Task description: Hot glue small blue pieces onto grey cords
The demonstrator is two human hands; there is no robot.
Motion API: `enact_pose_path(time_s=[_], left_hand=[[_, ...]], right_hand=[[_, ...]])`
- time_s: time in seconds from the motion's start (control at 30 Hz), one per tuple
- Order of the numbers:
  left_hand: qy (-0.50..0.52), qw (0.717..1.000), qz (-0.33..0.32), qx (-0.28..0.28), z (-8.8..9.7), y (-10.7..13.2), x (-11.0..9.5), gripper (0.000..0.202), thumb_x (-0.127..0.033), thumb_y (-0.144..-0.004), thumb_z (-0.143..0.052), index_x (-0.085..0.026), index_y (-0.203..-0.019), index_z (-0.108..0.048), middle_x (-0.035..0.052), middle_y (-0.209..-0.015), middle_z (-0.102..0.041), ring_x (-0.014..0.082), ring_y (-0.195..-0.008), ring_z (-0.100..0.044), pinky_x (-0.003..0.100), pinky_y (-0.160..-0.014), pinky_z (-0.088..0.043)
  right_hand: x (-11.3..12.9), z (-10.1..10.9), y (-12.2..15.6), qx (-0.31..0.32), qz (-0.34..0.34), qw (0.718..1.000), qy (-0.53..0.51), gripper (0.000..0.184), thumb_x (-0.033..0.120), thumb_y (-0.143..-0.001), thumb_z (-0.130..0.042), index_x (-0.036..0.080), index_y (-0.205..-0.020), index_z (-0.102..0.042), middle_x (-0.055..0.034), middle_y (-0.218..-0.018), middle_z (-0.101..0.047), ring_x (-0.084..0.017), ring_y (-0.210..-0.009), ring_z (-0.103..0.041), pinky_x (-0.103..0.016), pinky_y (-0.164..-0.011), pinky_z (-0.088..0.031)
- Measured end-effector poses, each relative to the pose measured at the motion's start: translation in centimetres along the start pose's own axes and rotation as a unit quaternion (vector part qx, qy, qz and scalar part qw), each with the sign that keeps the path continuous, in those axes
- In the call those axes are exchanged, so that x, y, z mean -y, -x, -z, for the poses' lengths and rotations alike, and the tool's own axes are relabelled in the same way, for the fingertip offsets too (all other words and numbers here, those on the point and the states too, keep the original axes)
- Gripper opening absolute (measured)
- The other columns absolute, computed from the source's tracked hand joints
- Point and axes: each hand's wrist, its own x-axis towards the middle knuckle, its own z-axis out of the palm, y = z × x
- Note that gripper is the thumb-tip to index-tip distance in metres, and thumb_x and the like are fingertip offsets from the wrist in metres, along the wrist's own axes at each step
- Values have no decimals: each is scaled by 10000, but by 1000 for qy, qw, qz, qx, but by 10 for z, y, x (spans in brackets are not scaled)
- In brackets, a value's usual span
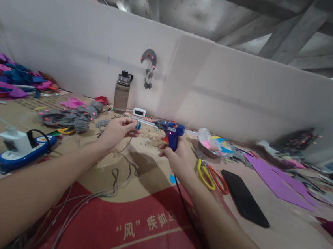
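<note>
My right hand (177, 153) is wrapped around the handle of a blue hot glue gun (172, 132), whose nozzle points left and whose small red light is lit. Facing it, my left hand (120, 130) pinches a small blue rounded piece (138, 126) between thumb and fingers. From there a thin grey cord (129, 142) hangs down and loops across the brown and red board (103, 185). A gap separates the nozzle from the blue piece. The far side of that piece is hidden by my fingers.
Yellow-handled scissors (205, 176), red-handled scissors (218, 180) and a black phone (245, 198) lie to the right. On the left are a blue power strip (26, 153) and grey felt pieces (55, 119). A bottle (122, 94) stands by the white panel (81, 52).
</note>
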Motion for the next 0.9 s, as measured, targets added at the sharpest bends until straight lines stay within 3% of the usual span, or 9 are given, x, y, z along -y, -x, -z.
enact_pose_path(time_s=[0.1,0.23,0.5,0.63,0.9], left_hand=[[11,1000,14,-13,1,-1,-1,226,-320,-677,-709,-133,-775,-625,27,-704,-625,96,-608,-596,198,-548,-480],[67,996,38,-41,1,-1,-3,191,-285,-656,-724,-130,-722,-633,17,-665,-603,70,-568,-552,154,-467,-417],[112,991,60,-40,-4,1,-4,76,-193,-684,-683,-130,-703,-644,33,-687,-642,83,-588,-578,210,-609,-498],[108,991,73,-36,-7,3,-6,76,-190,-700,-672,-126,-691,-633,27,-666,-630,75,-572,-573,191,-588,-488],[97,994,49,-25,-9,5,-4,123,-222,-678,-701,-122,-683,-628,18,-643,-616,75,-568,-568,196,-588,-482]], right_hand=[[12,-3,8,34,66,997,-38,279,179,-768,-457,229,-1041,-430,-21,-1027,-565,-87,-672,-562,-230,-576,-509],[22,-5,17,61,85,994,-21,181,266,-838,-450,203,-1007,-455,-21,-948,-566,-66,-569,-510,-239,-567,-487],[25,-10,23,63,77,992,76,187,340,-873,-421,209,-1002,-457,-40,-924,-588,-100,-576,-524,-266,-584,-485],[24,-9,23,61,81,989,112,177,340,-878,-413,219,-999,-460,-44,-894,-600,-119,-582,-528,-271,-580,-472],[25,-7,23,58,90,979,173,197,355,-880,-411,212,-998,-474,-65,-918,-621,-190,-801,-593,-305,-675,-468]])
